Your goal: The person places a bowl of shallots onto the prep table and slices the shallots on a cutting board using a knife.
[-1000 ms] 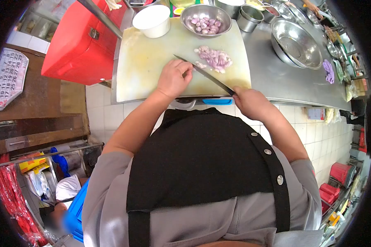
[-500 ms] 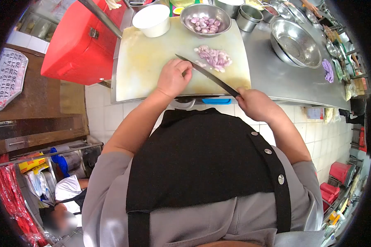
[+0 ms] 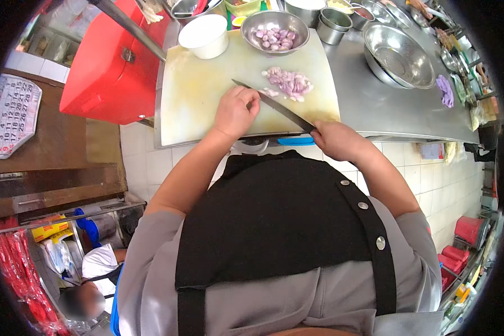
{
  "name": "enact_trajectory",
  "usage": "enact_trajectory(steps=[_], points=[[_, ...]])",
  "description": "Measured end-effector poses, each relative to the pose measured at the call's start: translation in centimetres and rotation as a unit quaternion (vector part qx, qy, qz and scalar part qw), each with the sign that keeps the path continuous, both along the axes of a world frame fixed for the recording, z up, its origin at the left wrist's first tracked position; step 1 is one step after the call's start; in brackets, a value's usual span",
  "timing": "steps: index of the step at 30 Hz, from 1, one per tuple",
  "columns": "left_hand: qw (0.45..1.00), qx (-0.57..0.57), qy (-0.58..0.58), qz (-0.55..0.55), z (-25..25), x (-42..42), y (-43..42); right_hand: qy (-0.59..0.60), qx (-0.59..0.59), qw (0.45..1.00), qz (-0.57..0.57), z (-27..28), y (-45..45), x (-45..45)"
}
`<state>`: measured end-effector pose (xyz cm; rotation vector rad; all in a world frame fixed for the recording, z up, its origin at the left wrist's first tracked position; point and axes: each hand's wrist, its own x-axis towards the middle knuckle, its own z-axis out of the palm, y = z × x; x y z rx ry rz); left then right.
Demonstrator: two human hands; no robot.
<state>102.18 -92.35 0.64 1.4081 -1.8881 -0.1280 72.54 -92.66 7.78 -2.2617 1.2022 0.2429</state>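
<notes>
My right hand (image 3: pixel 336 140) is wrapped round the handle of a long dark knife (image 3: pixel 283 109), whose blade slants up and left over the pale cutting board (image 3: pixel 196 106). Against the blade, near its tip, rests my left hand (image 3: pixel 237 110), fingers curled; whatever they hold is hidden. Sliced shallots (image 3: pixel 289 83) lie in a pile beyond the knife, with a few small pieces close to the blade. At the board's far edge, a steel bowl (image 3: pixel 252 40) contains whole peeled shallots (image 3: pixel 275 38), and a white tub (image 3: pixel 205 42) stands to its left.
Left of the board is a red box (image 3: pixel 103 73) beside a slanting metal pole (image 3: pixel 131 31). Steel bowls (image 3: pixel 400 56) and a purple cloth (image 3: pixel 444 91) are on the right of the counter. Steel pots (image 3: pixel 331 33) stand behind the board. Another person (image 3: pixel 101 263) is at lower left.
The view has shifted slightly. My right hand and the knife handle have moved a little left. My left hand stays curled by the blade. The other person at lower left has moved.
</notes>
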Motion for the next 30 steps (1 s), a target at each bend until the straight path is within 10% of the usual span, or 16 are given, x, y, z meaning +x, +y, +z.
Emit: enact_trajectory(steps=[13, 30], points=[[0.987, -0.044, 0.100, 0.118, 4.1, 1.8, -3.0, -0.057, 0.070, 0.996, 0.004, 0.2, 0.1, 0.1], [0.946, 0.146, -0.288, 0.023, 5.6, -3.7, -22.0, -0.045, 0.021, 0.997, -0.053, -0.1, -0.4, -1.9]])
